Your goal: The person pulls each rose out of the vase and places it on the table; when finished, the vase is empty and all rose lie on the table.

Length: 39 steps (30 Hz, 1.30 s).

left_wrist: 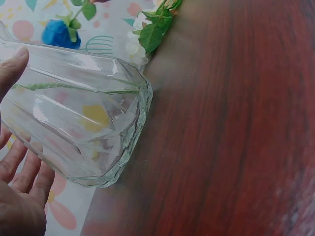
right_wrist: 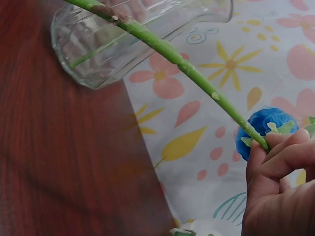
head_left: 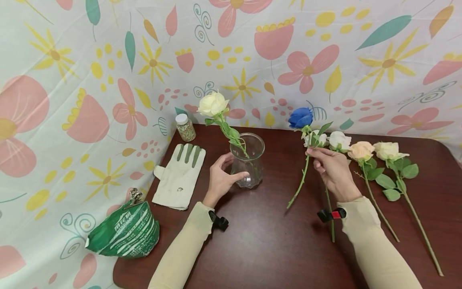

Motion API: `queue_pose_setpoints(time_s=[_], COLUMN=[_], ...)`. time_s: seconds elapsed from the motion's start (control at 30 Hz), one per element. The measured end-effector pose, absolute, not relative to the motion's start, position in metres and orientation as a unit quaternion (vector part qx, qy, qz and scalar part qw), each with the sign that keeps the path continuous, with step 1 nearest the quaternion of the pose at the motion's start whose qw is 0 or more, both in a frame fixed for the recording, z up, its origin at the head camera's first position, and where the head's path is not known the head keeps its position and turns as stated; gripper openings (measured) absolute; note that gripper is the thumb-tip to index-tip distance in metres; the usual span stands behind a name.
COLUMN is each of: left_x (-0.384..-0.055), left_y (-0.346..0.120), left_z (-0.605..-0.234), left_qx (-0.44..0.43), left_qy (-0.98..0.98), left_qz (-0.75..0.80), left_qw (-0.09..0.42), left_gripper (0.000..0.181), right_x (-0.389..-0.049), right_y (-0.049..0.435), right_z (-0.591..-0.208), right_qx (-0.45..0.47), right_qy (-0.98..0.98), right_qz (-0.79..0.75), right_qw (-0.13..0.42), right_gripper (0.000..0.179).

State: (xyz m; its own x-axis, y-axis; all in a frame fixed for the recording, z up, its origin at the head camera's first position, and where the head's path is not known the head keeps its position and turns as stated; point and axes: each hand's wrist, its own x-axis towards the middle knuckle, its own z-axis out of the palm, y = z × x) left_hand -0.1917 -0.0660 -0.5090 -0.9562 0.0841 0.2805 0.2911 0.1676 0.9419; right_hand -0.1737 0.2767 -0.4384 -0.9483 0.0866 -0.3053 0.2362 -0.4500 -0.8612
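Observation:
My left hand (head_left: 221,180) holds a clear glass vase (head_left: 255,176) upright on the table, thumb on the near side and fingers round the far side. A cream-white rose (head_left: 213,103) leans left out of its mouth, with the stem visible inside through the glass. My right hand (head_left: 335,171) pinches a blue rose (head_left: 301,118) by the stem just below its leaves, above the table and right of the vase. The cut stem (right_wrist: 197,78) angles down toward the vase, apart from it. In the left wrist view, the vase's faceted base (left_wrist: 142,115) fills the middle.
Right of the vase lie two white roses (head_left: 340,140), a peach rose (head_left: 361,151) and a cream rose (head_left: 391,151). On the left are a work glove (head_left: 178,180), a lidded jar (head_left: 185,130) and a green bag (head_left: 130,233) with a clip. A patterned cloth hangs behind.

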Motion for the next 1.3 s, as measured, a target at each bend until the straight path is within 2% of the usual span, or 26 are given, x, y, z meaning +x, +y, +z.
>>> queue_pose_setpoints(time_s=[0.37, 0.7, 0.97, 1.13, 1.3], left_x=[-0.191, -0.193, -0.193, -0.193, -0.192], left_y=[-0.066, -0.066, -0.067, -0.067, -0.066], left_z=[-0.508, -0.509, -0.511, -0.510, -0.509], left_qx=[-0.123, -0.124, -0.125, -0.129, -0.128], left_qy=[-0.759, -0.757, -0.756, -0.755, -0.758], left_qz=[-0.634, -0.637, -0.637, -0.637, -0.634], left_qw=[0.081, 0.082, 0.081, 0.083, 0.084], left_gripper=[0.071, 0.070, 0.071, 0.070, 0.070], right_x=[-0.174, -0.179, -0.181, -0.183, -0.185], right_y=[0.278, 0.277, 0.276, 0.276, 0.275], right_z=[-0.456, -0.467, -0.472, -0.473, -0.475], right_qx=[0.179, 0.180, 0.191, 0.198, 0.198], right_qy=[0.585, 0.623, 0.670, 0.715, 0.751], right_qz=[-0.788, -0.759, -0.715, -0.669, -0.628], right_qw=[0.069, 0.064, 0.056, 0.049, 0.051], right_gripper=[0.022, 0.032, 0.026, 0.013, 0.033])
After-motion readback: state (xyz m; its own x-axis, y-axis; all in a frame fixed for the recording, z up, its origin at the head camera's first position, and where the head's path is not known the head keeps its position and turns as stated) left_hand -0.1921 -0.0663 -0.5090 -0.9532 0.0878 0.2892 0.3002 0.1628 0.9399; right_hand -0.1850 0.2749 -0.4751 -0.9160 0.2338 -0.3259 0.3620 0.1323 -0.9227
